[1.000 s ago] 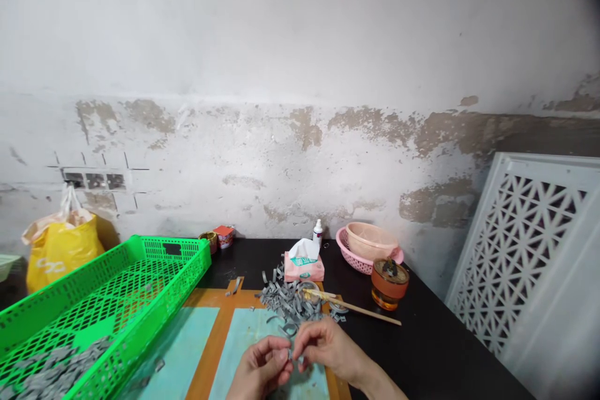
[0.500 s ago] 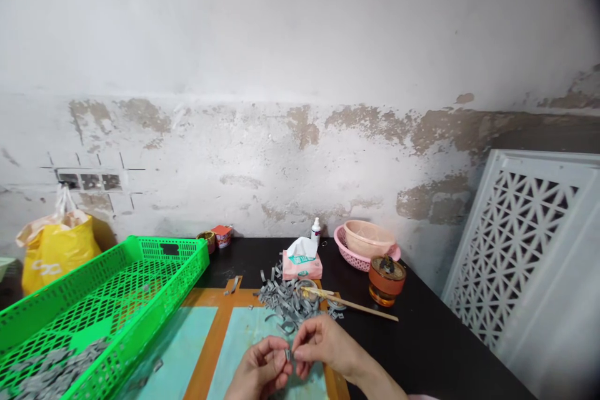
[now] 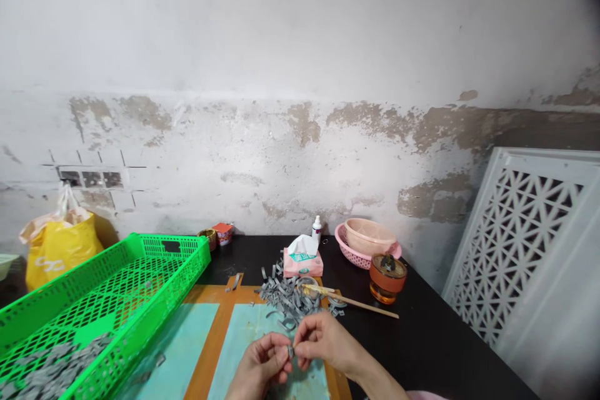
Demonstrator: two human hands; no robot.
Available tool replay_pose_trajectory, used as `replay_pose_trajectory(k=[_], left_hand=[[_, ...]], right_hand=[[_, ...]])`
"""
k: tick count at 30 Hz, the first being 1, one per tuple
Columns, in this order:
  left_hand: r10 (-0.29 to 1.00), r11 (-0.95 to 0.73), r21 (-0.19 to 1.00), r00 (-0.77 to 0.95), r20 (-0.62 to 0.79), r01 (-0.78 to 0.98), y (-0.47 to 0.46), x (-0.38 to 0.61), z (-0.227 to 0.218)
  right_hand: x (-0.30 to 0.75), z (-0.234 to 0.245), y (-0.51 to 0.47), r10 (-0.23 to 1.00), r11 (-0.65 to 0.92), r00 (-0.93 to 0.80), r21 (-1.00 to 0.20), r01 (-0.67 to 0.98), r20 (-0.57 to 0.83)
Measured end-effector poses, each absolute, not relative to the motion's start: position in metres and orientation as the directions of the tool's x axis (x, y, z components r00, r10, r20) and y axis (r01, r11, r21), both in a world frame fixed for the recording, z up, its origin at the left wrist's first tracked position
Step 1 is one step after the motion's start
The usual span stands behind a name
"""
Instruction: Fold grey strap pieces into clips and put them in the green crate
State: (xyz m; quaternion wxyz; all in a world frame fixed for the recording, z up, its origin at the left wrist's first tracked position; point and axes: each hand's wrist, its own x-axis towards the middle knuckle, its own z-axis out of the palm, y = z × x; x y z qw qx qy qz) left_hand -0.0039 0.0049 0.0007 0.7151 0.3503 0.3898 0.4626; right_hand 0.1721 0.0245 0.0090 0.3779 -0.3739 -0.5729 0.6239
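Note:
Low in the middle of the view, my left hand (image 3: 266, 364) pinches a small grey strip piece (image 3: 290, 352) between thumb and fingers. My right hand (image 3: 315, 341) meets it from the right, its fingertips closed at the same piece. Both hands are over a light green mat (image 3: 248, 331) edged with brown tape. Just beyond them lies a pile of grey curled strips (image 3: 285, 300), with a round dish (image 3: 308, 284) among them. Two thin sticks (image 3: 360, 304), one with a yellowish tip, rest across the dish and pile.
On the left, a green plastic crate (image 3: 154, 281) holds many grey pieces (image 3: 60, 362). A tissue pack (image 3: 303, 262), a white bottle (image 3: 317, 229), pink baskets (image 3: 370, 237) and an amber jar (image 3: 388, 278) stand behind. A yellow bag (image 3: 63, 250) is at far left.
My hands stay together at the grey piece, with only slight finger movement; the right fingertips have come closer to the left. The view has shifted very slightly.

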Motion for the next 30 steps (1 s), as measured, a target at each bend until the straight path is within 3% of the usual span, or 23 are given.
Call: replay_pose_trajectory(k=[7,13,23,30], left_hand=[[0.951,0.263,0.894,0.255,-0.176,-0.363,-0.001,-0.004,0.01],[0.956,0.25,0.891,0.242,-0.165,-0.38,-0.002,-0.002,0.014],[0.941,0.288,0.881,0.283,-0.187,-0.376,-0.001,-0.003,0.009],[0.914,0.34,0.849,0.353,-0.198,-0.404,0.005,-0.004,-0.005]], right_hand=[[0.17,0.013,0.023,0.93,0.017,-0.367,-0.996,0.086,-0.015],[0.164,0.013,0.021,0.945,-0.042,-0.323,-0.999,0.032,-0.05],[0.169,0.018,0.019,0.917,0.112,-0.389,-0.993,0.029,0.092],[0.165,0.013,0.02,0.89,0.007,-0.453,-0.994,-0.105,0.054]])
